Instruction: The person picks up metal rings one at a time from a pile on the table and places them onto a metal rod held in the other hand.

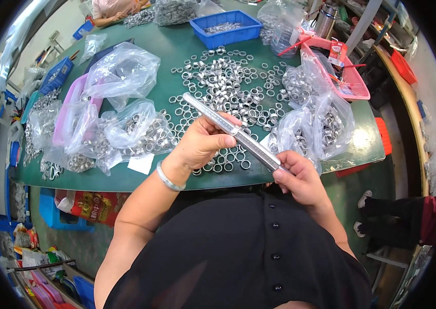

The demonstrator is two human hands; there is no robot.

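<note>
A silver ring mandrel (256, 148) slants across the front of the green table, its narrow tip to the upper left. My right hand (300, 177) is closed around its thick lower end. Farther up the mandrel, my left hand (205, 141) pinches what looks like a silver ring (235, 130) around the shaft, with thumb and fingers on either side. Beneath and beyond the mandrel lie many loose silver rings (220, 77), spread over the tabletop. Some rings right behind my hands are partly hidden by them.
Clear bags of rings (143, 126) lie at the left, and more bags (326, 121) at the right. A blue bin (225, 37) stands at the back, a pink basket (359, 85) at the right. Another person (115, 9) sits across the table (171, 38); someone else stands at the right.
</note>
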